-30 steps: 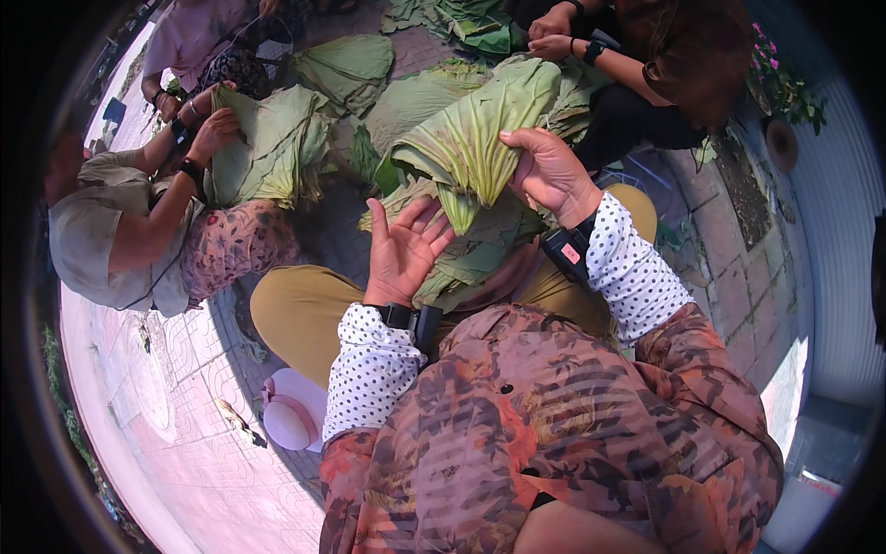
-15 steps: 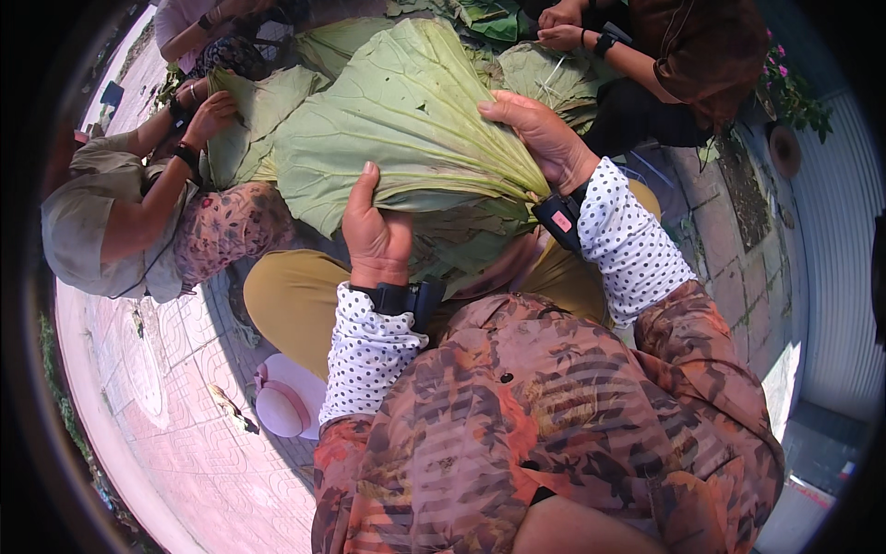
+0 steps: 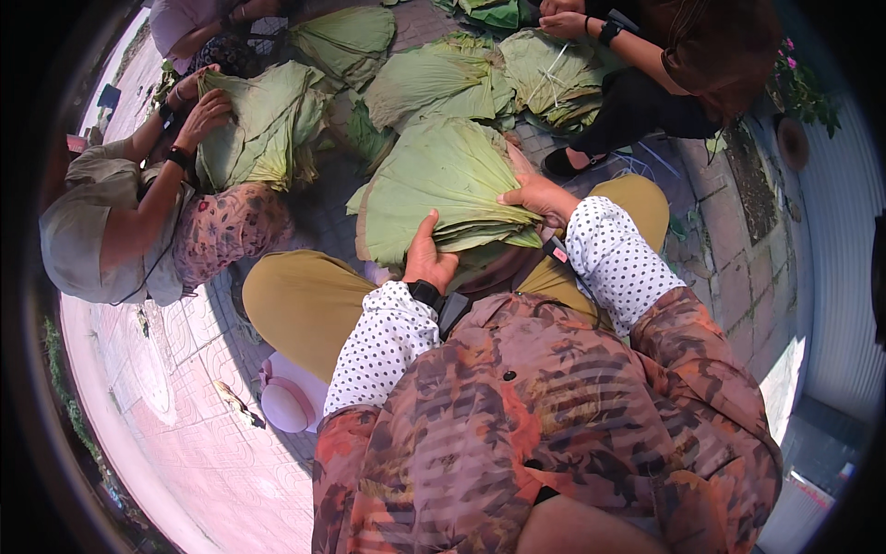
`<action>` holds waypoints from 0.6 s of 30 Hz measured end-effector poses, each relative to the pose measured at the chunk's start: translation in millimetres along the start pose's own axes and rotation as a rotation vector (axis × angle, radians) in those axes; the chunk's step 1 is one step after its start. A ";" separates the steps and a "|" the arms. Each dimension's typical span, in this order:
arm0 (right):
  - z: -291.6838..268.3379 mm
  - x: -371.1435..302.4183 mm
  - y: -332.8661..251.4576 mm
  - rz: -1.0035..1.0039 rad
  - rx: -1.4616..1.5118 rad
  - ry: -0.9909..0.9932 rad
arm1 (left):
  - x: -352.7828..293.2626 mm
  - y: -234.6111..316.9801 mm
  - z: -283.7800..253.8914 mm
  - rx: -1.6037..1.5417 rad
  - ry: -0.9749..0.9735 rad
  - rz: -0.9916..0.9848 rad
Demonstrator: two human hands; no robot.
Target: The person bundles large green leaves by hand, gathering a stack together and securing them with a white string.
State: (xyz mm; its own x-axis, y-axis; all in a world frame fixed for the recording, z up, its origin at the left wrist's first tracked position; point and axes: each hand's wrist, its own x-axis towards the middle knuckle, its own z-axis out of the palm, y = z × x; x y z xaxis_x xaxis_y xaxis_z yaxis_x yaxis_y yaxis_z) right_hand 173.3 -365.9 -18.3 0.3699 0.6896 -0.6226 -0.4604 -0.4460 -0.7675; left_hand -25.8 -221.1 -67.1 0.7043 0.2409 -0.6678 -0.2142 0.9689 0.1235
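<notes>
A thick, fan-shaped stack of large folded leaves point(image 3: 443, 189), pale green and veined like lotus leaves, rests over my lap. My left hand point(image 3: 431, 261) grips its near edge, with the thumb on top and the fingers hidden beneath. At the narrow, gathered end, my right hand point(image 3: 540, 197) holds the stack from the right, its thumb lying on the upper leaf. Browned edges show along the stack's left side.
Beyond my lap lie more leaf bundles point(image 3: 434, 78) and a bundle with white ties point(image 3: 554, 78). At left a person point(image 3: 120, 212) handles another leaf bundle point(image 3: 263, 125); other people sit at far left and far right. A pink hat point(image 3: 288, 406) lies beside my left knee.
Both hands have come down toward my lap, and the raised leaf now lies lower on the stack. My left hand has shifted right. The bundles beyond have come into view.
</notes>
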 end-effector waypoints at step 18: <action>-36.8 -134.7 -42.7 -0.830 -0.202 0.435 | 0.9 -4.9 -5.1 0.321 0.069 -0.203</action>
State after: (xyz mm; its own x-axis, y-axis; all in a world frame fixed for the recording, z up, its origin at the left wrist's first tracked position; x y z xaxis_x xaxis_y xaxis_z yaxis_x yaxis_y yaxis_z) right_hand 172.8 -460.8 92.7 0.8013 0.5763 0.1605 0.2162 -0.0288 -0.9759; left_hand -27.5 -225.9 -72.1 0.6606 0.0484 -0.7492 0.1559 0.9673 0.2000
